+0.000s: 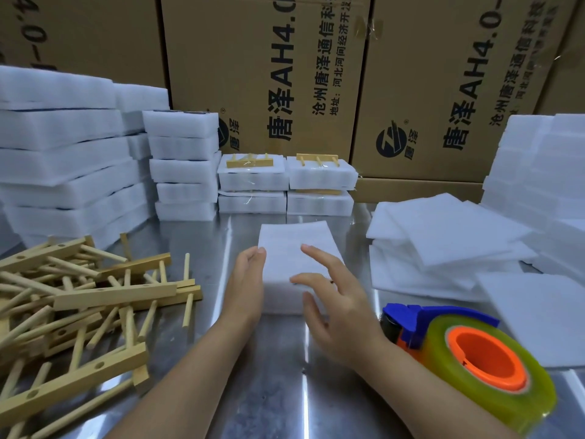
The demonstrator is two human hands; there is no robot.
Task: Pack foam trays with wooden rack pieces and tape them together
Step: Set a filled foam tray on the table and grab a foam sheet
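Plainly the foam tray [294, 248] lay flat in the middle of the metal surface [269, 375], just ahead of both hands. It looked very light, soft and easily dented. I judged it best taken by its two long sides with flat palms, not pinched at a corner where the foam might crumple. On the smooth metal it would likely slide at a nudge.

The left hand [248, 280] stood edge-on, fingers straight, against the tray's left side. The right hand [335, 302] was spread open over the near right part of the top; whether it touched I could not tell. Neither gripped anything.

To the left lay a heap of wooden rack pieces [79, 299], stiff and hard by comparison. The tape dispenser [474, 353] sat at the near right, with loose foam sheets [443, 242] beyond it. Finished packs [285, 182] stood at the back before cardboard boxes [269, 74].
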